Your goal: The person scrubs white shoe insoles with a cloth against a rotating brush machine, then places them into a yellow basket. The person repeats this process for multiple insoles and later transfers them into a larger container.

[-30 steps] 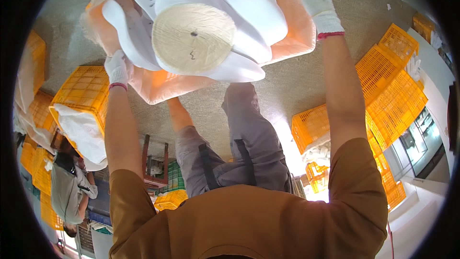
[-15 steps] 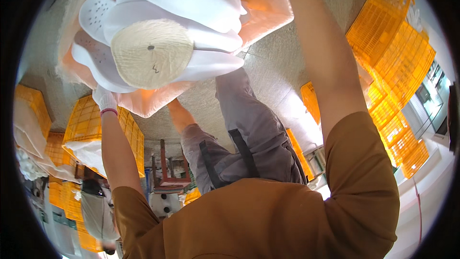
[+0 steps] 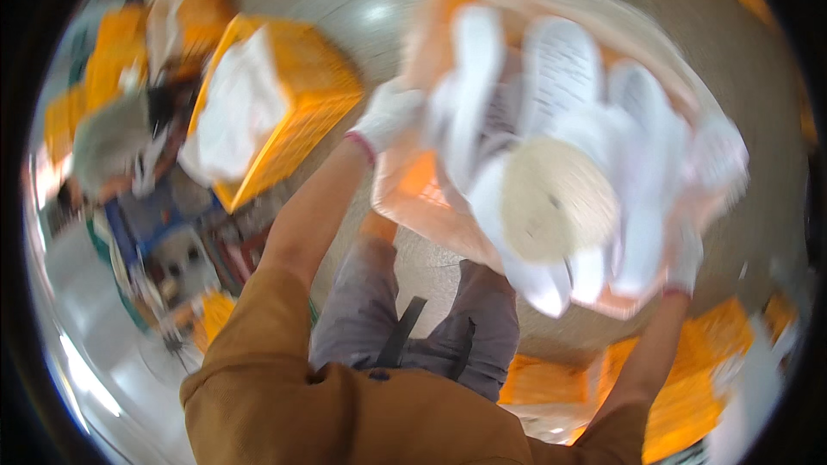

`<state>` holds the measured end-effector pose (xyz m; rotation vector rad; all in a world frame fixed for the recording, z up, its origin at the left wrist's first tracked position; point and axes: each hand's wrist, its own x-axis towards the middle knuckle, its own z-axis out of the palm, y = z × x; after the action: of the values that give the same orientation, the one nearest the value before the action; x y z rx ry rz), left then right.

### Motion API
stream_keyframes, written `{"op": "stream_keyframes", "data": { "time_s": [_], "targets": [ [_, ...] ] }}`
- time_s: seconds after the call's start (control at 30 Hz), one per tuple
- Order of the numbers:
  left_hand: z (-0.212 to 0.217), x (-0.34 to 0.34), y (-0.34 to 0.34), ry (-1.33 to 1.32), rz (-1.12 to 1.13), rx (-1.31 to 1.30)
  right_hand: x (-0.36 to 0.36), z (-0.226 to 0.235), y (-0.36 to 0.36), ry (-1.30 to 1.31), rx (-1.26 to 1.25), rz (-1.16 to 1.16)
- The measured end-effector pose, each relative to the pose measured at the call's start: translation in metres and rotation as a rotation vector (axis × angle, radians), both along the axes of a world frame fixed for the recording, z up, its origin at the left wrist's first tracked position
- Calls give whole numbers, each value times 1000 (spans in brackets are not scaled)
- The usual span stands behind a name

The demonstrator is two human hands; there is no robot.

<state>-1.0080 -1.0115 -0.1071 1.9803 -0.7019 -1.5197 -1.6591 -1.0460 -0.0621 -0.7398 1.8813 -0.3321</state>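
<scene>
In front of me is an orange crate (image 3: 424,179) with a pale pinkish liner draped over its rim, blurred by motion. It is heaped with several long white shoe soles (image 3: 562,65), some with rows of small dark marks or holes. On top lies a round cream-coloured disc (image 3: 551,198) with a small dark spot at its middle. My left hand (image 3: 390,116), in a white glove with a red cuff, grips the crate's left side. My right hand (image 3: 685,260), gloved the same way, holds the near right side. Fingertips on both hands are hidden or blurred.
A yellow-orange crate (image 3: 323,90) with white sheeting in it stands on the floor to the left. Beyond it a person (image 3: 116,142) bends near more crates (image 3: 119,43). Other orange crates (image 3: 689,379) stand at the lower right. Grey floor (image 3: 379,13) surrounds the load.
My view and body have turned. The loaded crate has shifted from the upper left of the picture to the right of centre, with both my hands now visible at its sides.
</scene>
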Motion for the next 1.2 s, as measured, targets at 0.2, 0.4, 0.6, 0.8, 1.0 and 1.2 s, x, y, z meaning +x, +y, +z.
{"op": "stream_keyframes", "data": {
  "time_s": [0.2, 0.4, 0.6, 0.8, 1.0, 1.2],
  "targets": [
    [186, 47, 34, 190, 44, -110, 81, 235, 49, 285, -294, 279],
    [401, 220, 145, 51, 103, -311, 234, 384, 63, 129, -281, 334],
    [460, 362, 220, -782, 45, -417, 370, 426, -57, -204, -359, 628],
    [508, 551, 276, -530, 386, -435, 630, 408, -145, -305, -287, 674],
    [411, 517, 316, -870, 482, -74, 704, 353, -161, -145, -142, 658],
    [430, 461, 288, -1133, 416, 250, 801, 316, -272, 59, -249, 853]
  ]
}}
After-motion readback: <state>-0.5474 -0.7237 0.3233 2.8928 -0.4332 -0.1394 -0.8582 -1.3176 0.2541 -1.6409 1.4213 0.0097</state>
